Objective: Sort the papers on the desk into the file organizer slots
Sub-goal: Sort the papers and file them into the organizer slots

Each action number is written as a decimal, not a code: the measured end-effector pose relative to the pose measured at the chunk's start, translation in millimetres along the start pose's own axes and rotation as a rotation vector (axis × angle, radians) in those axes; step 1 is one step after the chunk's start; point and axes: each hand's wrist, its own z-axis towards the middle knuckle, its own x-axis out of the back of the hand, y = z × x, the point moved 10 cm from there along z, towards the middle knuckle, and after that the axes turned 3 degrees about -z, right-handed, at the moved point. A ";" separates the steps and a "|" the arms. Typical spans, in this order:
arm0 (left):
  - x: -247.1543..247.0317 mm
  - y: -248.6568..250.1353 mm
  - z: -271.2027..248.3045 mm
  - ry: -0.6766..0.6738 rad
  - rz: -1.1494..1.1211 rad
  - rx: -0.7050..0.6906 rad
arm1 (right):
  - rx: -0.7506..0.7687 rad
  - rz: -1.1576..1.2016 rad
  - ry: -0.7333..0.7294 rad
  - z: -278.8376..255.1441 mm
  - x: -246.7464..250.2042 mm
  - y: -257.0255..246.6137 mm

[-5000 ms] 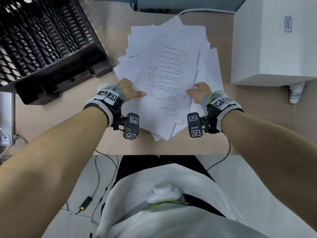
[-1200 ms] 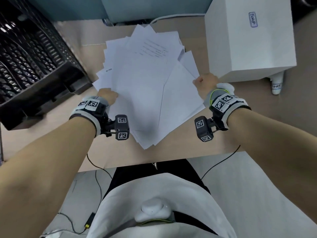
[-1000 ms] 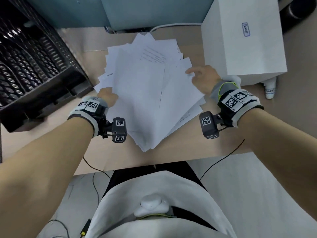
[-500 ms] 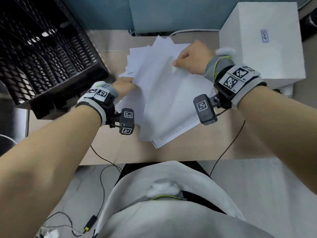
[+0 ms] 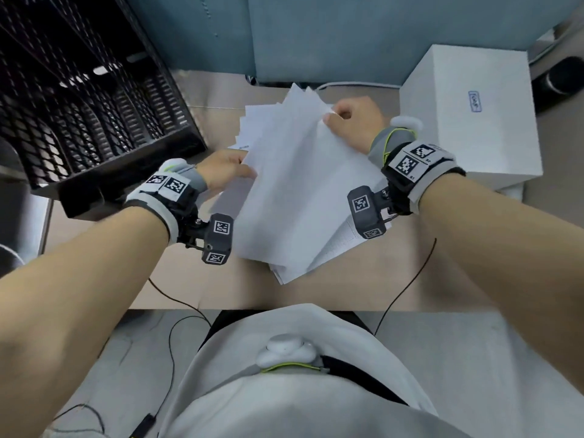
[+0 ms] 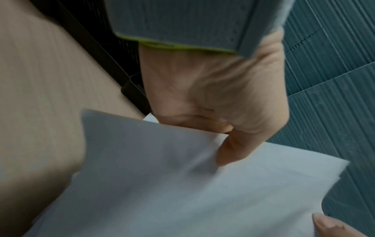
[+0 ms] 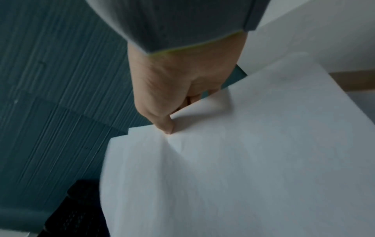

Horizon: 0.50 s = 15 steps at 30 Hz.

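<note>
A loose stack of white papers (image 5: 297,197) is tilted up off the wooden desk (image 5: 347,286), its lower corner near the front edge. My left hand (image 5: 226,169) grips the stack's left edge, thumb on top (image 6: 227,150). My right hand (image 5: 350,121) pinches the top right corner between thumb and fingers (image 7: 164,123). The papers (image 6: 182,192) fill the lower part of both wrist views (image 7: 243,160). The black mesh file organizer (image 5: 94,99) stands at the left of the desk, beside my left hand.
A white box (image 5: 467,115) stands at the right, close behind my right wrist. A teal partition wall (image 5: 316,33) closes the back of the desk. Cables hang below the front edge. A dark round object (image 5: 565,77) lies at the far right.
My right hand went from the stack's right edge to its top corner and pinched it. The papers rose from flat on the desk to a tilt, and the fan gathered together.
</note>
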 end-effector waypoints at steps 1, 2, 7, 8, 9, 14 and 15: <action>-4.0 0.7 0.5 -0.041 -0.066 0.000 | 0.030 -0.036 0.020 0.6 4.7 -5.6; -8.5 1.9 1.1 -0.085 -0.131 0.005 | 0.051 -0.054 0.033 1.0 8.9 -10.9; -22.8 26.8 0.7 -0.117 -0.130 -0.034 | 0.109 -0.138 0.132 2.3 32.2 -34.7; -24.0 34.3 2.3 -0.089 -0.005 -0.071 | 0.125 -0.166 0.153 1.3 37.1 -40.1; -22.2 42.5 4.5 -0.039 0.119 -0.111 | 0.140 -0.186 0.170 0.9 43.0 -44.7; -3.2 70.2 7.4 0.225 0.153 -0.240 | 0.119 0.000 0.211 -4.1 75.0 -26.0; 1.5 72.7 6.8 0.260 0.110 -0.251 | 0.078 0.096 0.245 -5.3 81.9 -11.5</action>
